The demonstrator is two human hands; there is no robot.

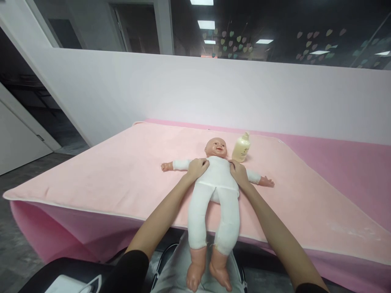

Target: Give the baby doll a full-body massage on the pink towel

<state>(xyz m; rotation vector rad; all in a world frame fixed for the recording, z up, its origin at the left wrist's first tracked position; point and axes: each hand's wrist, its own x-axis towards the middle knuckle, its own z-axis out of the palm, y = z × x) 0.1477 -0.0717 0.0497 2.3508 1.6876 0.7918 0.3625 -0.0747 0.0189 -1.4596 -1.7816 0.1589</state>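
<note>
A baby doll (216, 175) with a white cloth body lies on its back on the pink mat, its head away from me and its arms spread. My left hand (198, 167) is closed at the doll's shoulder on the left side, fingers curled over the cloth. At the opposite shoulder, my right hand (238, 171) grips in the same way, with the thumb side toward the chest. The doll's legs hang past the near edge, over my lap. Just beyond my right hand stands a pale yellow pump bottle (241, 148), upright beside the doll's head.
The pink mat (100, 171) covers a table with a darker pink cloth (345, 167) under it. Behind rises a white wall (214, 89) with dark glass above. A white door (21, 134) is at the far left. A white device (69, 285) lies at the lower left.
</note>
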